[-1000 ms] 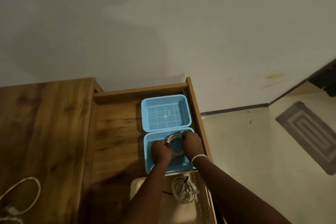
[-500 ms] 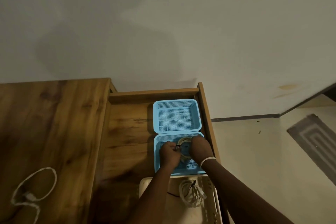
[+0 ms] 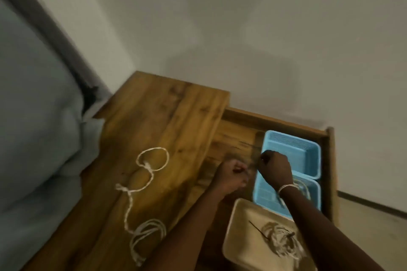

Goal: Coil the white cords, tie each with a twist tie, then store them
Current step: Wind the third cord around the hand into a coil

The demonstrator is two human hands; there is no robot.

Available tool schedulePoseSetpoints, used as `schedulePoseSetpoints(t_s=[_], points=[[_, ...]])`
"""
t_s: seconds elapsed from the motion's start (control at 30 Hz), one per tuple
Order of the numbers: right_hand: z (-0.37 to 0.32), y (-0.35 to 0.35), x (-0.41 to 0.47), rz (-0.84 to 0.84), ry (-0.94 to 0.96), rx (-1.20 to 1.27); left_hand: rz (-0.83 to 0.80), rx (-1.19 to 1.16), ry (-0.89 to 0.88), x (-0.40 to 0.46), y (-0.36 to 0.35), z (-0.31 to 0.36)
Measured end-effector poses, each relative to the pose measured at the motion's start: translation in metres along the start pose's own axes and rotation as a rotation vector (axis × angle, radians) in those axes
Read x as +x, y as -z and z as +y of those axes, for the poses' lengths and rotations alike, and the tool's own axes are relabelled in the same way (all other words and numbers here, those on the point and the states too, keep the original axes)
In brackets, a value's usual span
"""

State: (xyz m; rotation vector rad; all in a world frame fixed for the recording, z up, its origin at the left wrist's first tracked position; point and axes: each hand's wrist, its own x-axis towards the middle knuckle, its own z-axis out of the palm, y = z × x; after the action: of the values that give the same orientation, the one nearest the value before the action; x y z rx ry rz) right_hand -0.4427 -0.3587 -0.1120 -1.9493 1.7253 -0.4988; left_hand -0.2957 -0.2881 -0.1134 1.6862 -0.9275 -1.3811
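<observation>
Nearest, a tied white cord coil (image 3: 284, 242) sits in the beige plastic tray (image 3: 237, 246). Another coil (image 3: 302, 186) lies in the near blue mesh basket (image 3: 264, 193). Both hands, left (image 3: 231, 175) and right (image 3: 276, 168), are loosely fisted over the wooden drawer (image 3: 233, 138), gripping nothing visible. Loose white cord (image 3: 145, 182) sprawls across the wooden tabletop (image 3: 167, 121).

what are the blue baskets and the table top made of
Blue baskets: most likely moulded plastic, with a uniform light-blue colour and perforated mesh walls. Table top: wood or a wood-look laminate, with brown grain streaks and a smooth, low-sheen surface; which one cannot be told.

Head-worn view looks steeply down, close over the open drawer (image 3: 231, 138).
</observation>
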Motion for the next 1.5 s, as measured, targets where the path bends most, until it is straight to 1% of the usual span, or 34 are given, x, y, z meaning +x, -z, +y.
schedulePoseSetpoints(t_s=[0.07,0.1,0.13,0.2,0.23,0.27,0.3,0.37,0.4,0.43,0.47,0.53,0.57,0.63,0.73,0.83,0.9,0.93,1.0,1.07,1.13,1.2,1.23,1.3,1.33,1.4,1.5], points=[[-0.061,-0.018,-0.007,-0.024,0.199,0.054,0.147,-0.030,-0.134,-0.024,0.055,0.008],[-0.093,-0.028,-0.014,-0.067,0.301,0.066,0.224,-0.021,-0.201,-0.038,0.087,0.009],[-0.120,-0.037,-0.020,-0.121,0.381,0.070,0.301,0.008,-0.248,-0.052,0.115,0.012],[-0.179,-0.057,-0.044,-0.258,0.534,0.082,0.507,0.060,-0.304,-0.094,0.179,0.011],[-0.205,-0.066,-0.059,-0.366,0.605,0.116,0.607,0.070,-0.302,-0.115,0.210,0.002],[-0.228,-0.077,-0.074,-0.526,0.656,0.144,0.692,0.072,-0.287,-0.138,0.237,-0.008],[-0.245,-0.085,-0.089,-0.715,0.695,0.105,0.757,0.064,-0.258,-0.156,0.258,-0.019],[-0.273,-0.107,-0.122,-1.036,0.797,-0.135,0.868,0.026,-0.186,-0.198,0.297,-0.050],[-0.280,-0.120,-0.137,-1.151,0.837,-0.258,0.910,0.014,-0.157,-0.217,0.311,-0.066],[-0.282,-0.134,-0.151,-1.210,0.852,-0.355,0.945,0.010,-0.137,-0.233,0.324,-0.083],[-0.283,-0.146,-0.162,-1.213,0.842,-0.427,0.967,0.003,-0.112,-0.246,0.334,-0.096],[-0.285,-0.164,-0.188,-1.107,0.884,-0.611,1.004,-0.011,-0.072,-0.271,0.350,-0.120],[-0.285,-0.169,-0.196,-1.049,0.935,-0.706,1.011,-0.003,-0.059,-0.280,0.354,-0.130],[-0.283,-0.175,-0.204,-0.977,0.999,-0.828,0.988,0.011,-0.036,-0.290,0.357,-0.143],[-0.285,-0.179,-0.210,-0.899,0.962,-0.802,0.916,0.029,-0.044,-0.296,0.358,-0.151],[-0.293,-0.180,-0.206,-0.897,0.948,-0.718,0.806,0.044,-0.024,-0.296,0.356,-0.147],[-0.307,-0.176,-0.199,-0.865,0.894,-0.575,0.660,0.038,-0.003,-0.289,0.354,-0.144],[-0.316,-0.173,-0.196,-0.830,0.862,-0.466,0.568,0.032,0.000,-0.285,0.353,-0.142],[-0.334,-0.166,-0.190,-0.728,0.776,-0.187,0.396,0.029,0.009,-0.276,0.350,-0.134],[-0.352,-0.154,-0.189,-0.634,0.629,0.119,0.292,0.010,-0.008,-0.267,0.342,-0.116],[-0.369,-0.146,-0.191,-0.567,0.484,0.366,0.300,-0.062,-0.095,-0.260,0.332,-0.096],[-0.380,-0.140,-0.187,-0.513,0.420,0.560,0.359,-0.150,-0.199,-0.250,0.330,-0.080],[-0.384,-0.134,-0.183,-0.520,0.389,0.662,0.387,-0.172,-0.234,-0.247,0.332,-0.073],[-0.390,-0.123,-0.168,-0.553,0.339,0.816,0.427,-0.110,-0.276,-0.243,0.343,-0.060],[-0.391,-0.117,-0.158,-0.565,0.318,0.862,0.448,-0.089,-0.290,-0.243,0.349,-0.052],[-0.394,-0.103,-0.139,-0.593,0.260,0.924,0.516,-0.123,-0.321,-0.242,0.361,-0.041],[-0.396,-0.081,-0.113,-0.578,0.194,0.944,0.613,-0.281,-0.325,-0.245,0.380,-0.029]])
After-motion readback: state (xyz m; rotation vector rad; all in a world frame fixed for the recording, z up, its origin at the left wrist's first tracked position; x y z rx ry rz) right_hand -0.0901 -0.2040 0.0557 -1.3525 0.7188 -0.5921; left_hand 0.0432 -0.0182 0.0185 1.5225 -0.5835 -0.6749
